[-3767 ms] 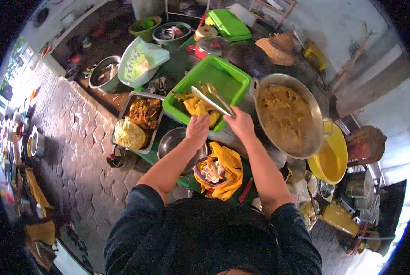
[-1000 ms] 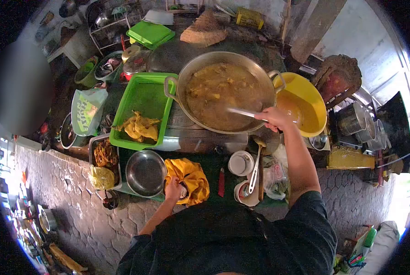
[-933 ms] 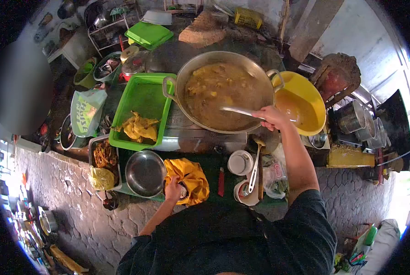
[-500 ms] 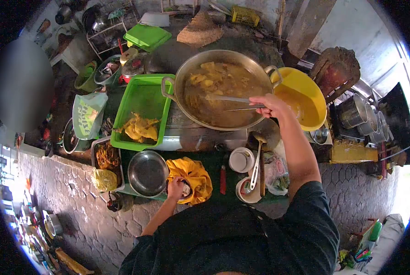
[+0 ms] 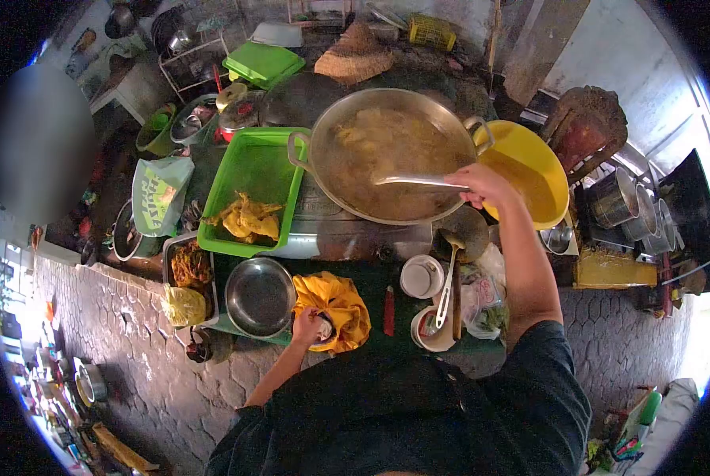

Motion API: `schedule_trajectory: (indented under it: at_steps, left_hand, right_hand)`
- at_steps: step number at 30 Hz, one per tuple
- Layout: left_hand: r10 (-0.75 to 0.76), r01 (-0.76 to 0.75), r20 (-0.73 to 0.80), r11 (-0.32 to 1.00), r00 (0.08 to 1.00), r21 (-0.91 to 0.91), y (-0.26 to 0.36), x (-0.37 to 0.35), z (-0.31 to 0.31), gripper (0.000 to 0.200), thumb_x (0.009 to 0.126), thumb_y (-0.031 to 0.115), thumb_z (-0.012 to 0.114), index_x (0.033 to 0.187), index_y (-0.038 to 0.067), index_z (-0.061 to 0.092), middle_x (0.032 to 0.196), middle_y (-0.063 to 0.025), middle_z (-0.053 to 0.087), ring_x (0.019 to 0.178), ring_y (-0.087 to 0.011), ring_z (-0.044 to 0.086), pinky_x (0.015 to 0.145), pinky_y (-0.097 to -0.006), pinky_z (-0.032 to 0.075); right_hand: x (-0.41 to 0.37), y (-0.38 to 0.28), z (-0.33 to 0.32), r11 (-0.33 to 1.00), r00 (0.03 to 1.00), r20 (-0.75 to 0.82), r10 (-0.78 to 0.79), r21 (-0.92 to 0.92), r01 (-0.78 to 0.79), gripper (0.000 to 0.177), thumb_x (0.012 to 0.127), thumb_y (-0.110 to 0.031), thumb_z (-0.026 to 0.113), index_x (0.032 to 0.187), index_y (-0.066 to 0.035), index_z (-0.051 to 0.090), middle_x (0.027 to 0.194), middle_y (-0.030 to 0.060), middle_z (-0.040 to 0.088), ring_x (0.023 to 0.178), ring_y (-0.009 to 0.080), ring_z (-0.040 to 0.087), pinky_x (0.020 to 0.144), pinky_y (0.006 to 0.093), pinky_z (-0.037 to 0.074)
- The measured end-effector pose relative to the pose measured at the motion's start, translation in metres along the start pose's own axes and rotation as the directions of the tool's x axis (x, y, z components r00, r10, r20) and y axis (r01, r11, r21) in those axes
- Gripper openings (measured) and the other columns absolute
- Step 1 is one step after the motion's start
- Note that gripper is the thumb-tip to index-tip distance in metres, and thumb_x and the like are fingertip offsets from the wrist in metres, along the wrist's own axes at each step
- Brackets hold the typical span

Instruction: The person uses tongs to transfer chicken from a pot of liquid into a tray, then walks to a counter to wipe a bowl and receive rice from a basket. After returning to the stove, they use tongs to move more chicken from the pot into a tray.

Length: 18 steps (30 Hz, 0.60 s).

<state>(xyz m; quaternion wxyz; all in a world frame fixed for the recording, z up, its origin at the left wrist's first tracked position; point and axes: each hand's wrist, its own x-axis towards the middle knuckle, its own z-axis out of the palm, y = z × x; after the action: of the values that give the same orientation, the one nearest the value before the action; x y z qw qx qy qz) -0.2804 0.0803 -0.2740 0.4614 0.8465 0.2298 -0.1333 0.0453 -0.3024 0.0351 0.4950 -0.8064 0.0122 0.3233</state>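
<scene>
My right hand (image 5: 482,184) is closed round the handle end of metal tongs (image 5: 418,181), held over a large two-handled pot (image 5: 320,178). Brownish broth with pale yellow pieces (image 5: 363,135) fills the pot, blurred by steam. Low in front of me, my left hand (image 5: 307,327) touches a small bowl with something whitish (image 5: 323,327) in it, beside a crumpled orange-yellow bag (image 5: 347,309); its fingers are partly hidden. Left of the pot, a green tray (image 5: 210,190) holds a yellow whole chicken (image 5: 248,217). An empty metal bowl (image 5: 260,297) is next to my left hand.
To the pot's right is a yellow basin (image 5: 557,178) of liquid. White cup (image 5: 422,277), ladle (image 5: 449,285), red-handled knife (image 5: 389,311) and plastic bag (image 5: 482,305) lie nearer. At left are a tray of browned food (image 5: 190,268) and a printed bag (image 5: 158,194).
The tongs' arms, apart before, now look close together. My right hand has shifted slightly right in the view, and the steam over the pot is thicker.
</scene>
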Motion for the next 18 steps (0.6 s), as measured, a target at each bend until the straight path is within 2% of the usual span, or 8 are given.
schedule_trajectory:
  at_steps: [1, 2, 4, 8, 10, 14, 17, 18]
  left_hand:
    - [-0.029, 0.03, 0.019, 0.999, 0.999, -0.041, 0.004, -0.003, -0.002, 0.03, 0.078, 0.014, 0.06, 0.105, 0.004, 0.055, 0.095, -0.0123, 0.062, 0.085, -0.0213, 0.062, 0.062, -0.0335, 0.052]
    - [-0.03, 0.03, 0.021, 0.999, 0.999, -0.041, 0.008, -0.005, -0.003, 0.03, 0.078, 0.014, 0.06, 0.105, 0.004, 0.055, 0.095, -0.0123, 0.062, 0.085, -0.0213, 0.062, 0.062, -0.0335, 0.052]
    - [0.01, -0.01, -0.002, 0.998, 1.0, 0.059, 0.022, -0.011, -0.008, 0.03, 0.079, 0.019, 0.057, 0.105, 0.004, 0.056, 0.098, -0.016, 0.062, 0.089, -0.0311, 0.061, 0.076, -0.0388, 0.047]
    - [-0.012, 0.011, 0.012, 0.998, 1.0, 0.065, 0.028, -0.012, -0.008, 0.03, 0.079, 0.019, 0.057, 0.105, 0.005, 0.056, 0.098, -0.0163, 0.062, 0.089, -0.0312, 0.061, 0.076, -0.0389, 0.047]
    - [0.112, -0.106, -0.059, 0.991, 0.992, 0.086, 0.009, -0.005, 0.0, 0.029, 0.079, 0.018, 0.056, 0.105, 0.006, 0.056, 0.096, -0.0159, 0.063, 0.087, -0.0311, 0.062, 0.074, -0.0386, 0.049]
    - [0.023, -0.02, -0.044, 0.997, 0.999, 0.078, 0.018, -0.01, -0.001, 0.029, 0.079, 0.019, 0.056, 0.105, 0.007, 0.056, 0.096, -0.0152, 0.063, 0.086, -0.0304, 0.062, 0.072, -0.038, 0.05]
    - [-0.039, 0.039, -0.017, 0.999, 0.999, 0.031, 0.033, -0.017, -0.008, 0.029, 0.079, 0.018, 0.055, 0.106, 0.008, 0.056, 0.096, -0.0146, 0.063, 0.085, -0.0293, 0.063, 0.071, -0.038, 0.05]
    - [-0.003, 0.003, -0.018, 0.999, 1.0, 0.037, 0.037, -0.02, -0.01, 0.029, 0.079, 0.018, 0.056, 0.107, 0.007, 0.056, 0.094, -0.014, 0.063, 0.084, -0.0288, 0.063, 0.07, -0.0378, 0.05]
  right_hand:
    - [-0.01, -0.011, -0.003, 0.987, 0.998, -0.034, -0.044, -0.155, 0.039, 0.036, 0.08, -0.036, 0.064, 0.08, 0.0, 0.061, 0.05, 0.0057, 0.048, 0.036, 0.0126, 0.041, 0.036, 0.0291, 0.03]
    - [-0.022, -0.022, -0.007, 0.987, 0.998, -0.035, -0.043, -0.155, 0.037, 0.036, 0.08, -0.036, 0.064, 0.08, 0.0, 0.061, 0.05, 0.0057, 0.048, 0.036, 0.0126, 0.041, 0.036, 0.0291, 0.03]
    - [-0.042, -0.042, -0.017, 0.914, 0.978, -0.164, -0.132, -0.402, 0.056, 0.036, 0.077, -0.037, 0.066, 0.077, -0.001, 0.062, 0.052, 0.0064, 0.05, 0.037, 0.0145, 0.044, 0.037, 0.0296, 0.034]
    - [-0.051, -0.054, -0.033, 0.776, 0.974, -0.135, -0.183, -0.629, 0.059, 0.035, 0.075, -0.037, 0.067, 0.071, -0.002, 0.062, 0.053, 0.0079, 0.053, 0.04, 0.0161, 0.049, 0.039, 0.0314, 0.039]
    - [-0.05, -0.051, -0.034, 0.63, 0.961, -0.178, -0.209, -0.777, -0.007, 0.034, 0.076, -0.035, 0.064, 0.065, -0.003, 0.062, 0.048, 0.005, 0.051, 0.039, 0.0154, 0.05, 0.037, 0.0307, 0.039]
    - [-0.017, -0.013, -0.042, 0.762, 0.975, -0.214, -0.053, -0.64, -0.099, 0.039, 0.077, -0.036, 0.065, 0.059, -0.002, 0.059, 0.046, 0.0056, 0.049, 0.039, 0.0164, 0.05, 0.037, 0.0318, 0.038]
    - [0.011, 0.017, -0.042, 0.812, 0.995, -0.036, 0.089, -0.577, -0.094, 0.036, 0.079, -0.034, 0.066, 0.064, -0.002, 0.056, 0.047, 0.0074, 0.049, 0.038, 0.0158, 0.047, 0.038, 0.0313, 0.037]
    - [0.014, 0.022, -0.039, 0.886, 0.986, 0.04, 0.164, -0.445, -0.129, 0.034, 0.081, -0.032, 0.065, 0.068, -0.002, 0.056, 0.048, 0.0058, 0.048, 0.037, 0.0142, 0.043, 0.037, 0.0298, 0.035]
